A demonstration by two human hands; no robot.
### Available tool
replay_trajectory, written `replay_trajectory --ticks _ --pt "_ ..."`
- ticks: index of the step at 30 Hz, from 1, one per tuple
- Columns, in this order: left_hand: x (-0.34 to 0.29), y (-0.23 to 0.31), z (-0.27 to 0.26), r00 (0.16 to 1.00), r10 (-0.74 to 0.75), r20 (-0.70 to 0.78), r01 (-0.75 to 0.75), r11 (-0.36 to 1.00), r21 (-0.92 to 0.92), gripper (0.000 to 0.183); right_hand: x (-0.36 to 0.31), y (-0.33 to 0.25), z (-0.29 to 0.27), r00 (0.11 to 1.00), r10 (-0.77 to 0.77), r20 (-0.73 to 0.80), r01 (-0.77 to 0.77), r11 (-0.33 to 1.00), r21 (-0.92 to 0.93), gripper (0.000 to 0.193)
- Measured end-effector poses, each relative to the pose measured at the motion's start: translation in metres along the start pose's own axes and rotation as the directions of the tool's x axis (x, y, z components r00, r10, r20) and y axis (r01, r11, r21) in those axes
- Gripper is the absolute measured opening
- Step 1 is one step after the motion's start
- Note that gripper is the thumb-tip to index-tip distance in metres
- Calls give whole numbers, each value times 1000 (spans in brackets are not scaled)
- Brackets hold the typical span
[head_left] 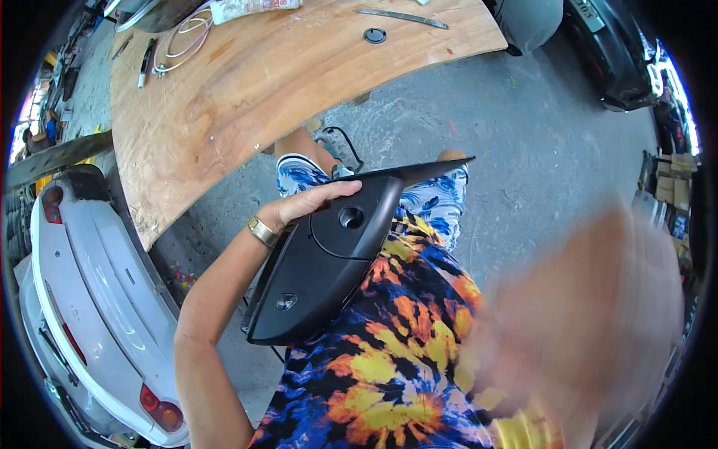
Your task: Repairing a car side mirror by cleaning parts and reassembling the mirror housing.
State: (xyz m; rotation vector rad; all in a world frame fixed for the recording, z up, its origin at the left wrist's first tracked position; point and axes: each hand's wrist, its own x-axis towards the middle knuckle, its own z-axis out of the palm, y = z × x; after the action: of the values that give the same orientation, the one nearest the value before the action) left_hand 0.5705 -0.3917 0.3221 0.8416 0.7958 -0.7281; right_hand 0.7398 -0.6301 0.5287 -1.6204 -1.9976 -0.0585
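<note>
A large black plastic shell (307,284), shaped like a car side mirror housing, rests on my lap against my tie-dyed shirt. It has a round hole in its upper part, a smaller round recess lower down and a pointed tip at the far right. My left hand (314,200), with a gold watch on the wrist, grips the shell's upper left edge. Some of its fingers are hidden behind the part. Close to the camera at the lower right, my right hand (576,307) is smeared by motion, apart from the shell, and its fingers cannot be made out.
A wooden table (247,97) stands ahead, bearing a round black cap (375,35), a thin metal strip (404,17), a black marker (146,63), a looped pale cable (182,45) and a white tube (254,7). A white car (105,284) is at left, a dark car (609,60) far right.
</note>
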Motion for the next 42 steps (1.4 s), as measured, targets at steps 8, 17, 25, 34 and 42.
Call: replay_trajectory --ticks 8,17,25,34,42 --pt "-24 -15 16 994 -86 60 79 990 120 54 -54 81 170 448 151 881 -880 247 405 90" --pt "-48 -25 5 988 -59 141 38 988 150 59 -74 58 233 545 -80 835 -827 112 551 89" --pt "-177 -64 -46 770 550 -324 -252 728 637 39 -103 49 225 487 -7 873 -856 -199 476 93" --pt "-148 -189 17 -42 611 -791 -944 234 231 91 -84 21 236 549 16 836 -777 -359 517 78" --pt "-133 -186 -18 -176 385 -906 -899 313 307 73 -40 -31 232 455 144 879 -860 -184 476 83"
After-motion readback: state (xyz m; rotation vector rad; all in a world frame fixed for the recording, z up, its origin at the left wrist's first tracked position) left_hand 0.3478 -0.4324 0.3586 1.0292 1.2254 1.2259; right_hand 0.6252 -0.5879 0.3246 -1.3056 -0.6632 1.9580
